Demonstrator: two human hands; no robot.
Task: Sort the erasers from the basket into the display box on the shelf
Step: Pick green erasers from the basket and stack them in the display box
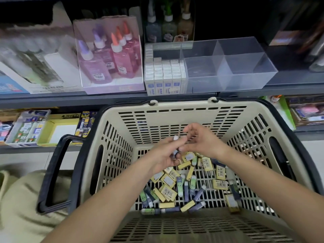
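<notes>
Left hand [164, 156]: held over the basket, fingers curled around a small bunch of erasers; one white eraser end [175, 137] sticks up above the fingertips.
Right hand [203, 140]: just beside the left hand, fingers loosely bent, thumb tip touching the bunch; I cannot tell whether it pinches an eraser or only touches.
Beige slatted plastic shopping basket [175, 106]: directly under both forearms, in front of the shelf, with a black loop handle [52, 172] folded down on its left side.
Loose erasers in yellow, dark blue and green paper sleeves [172, 183]: scattered in a jumble across the basket floor, below the hands.
Clear plastic display box with inner dividers [245, 67]: stands on the shelf just beyond the basket's far rim.
White-and-blue sleeved erasers [164, 74]: packed upright in neat rows in the box's left-hand compartment.
Dark grey metal shelf [70, 99]: carries the display box.
Pink and purple glue bottles in a lilac carton [108, 57]: just left of the display box, touching it or nearly so.
Yellow cardboard tray [57, 128]: on the lower shelf, left of the basket.
Beige cloth [19, 199]: at the lower left, beside the handle.
</notes>
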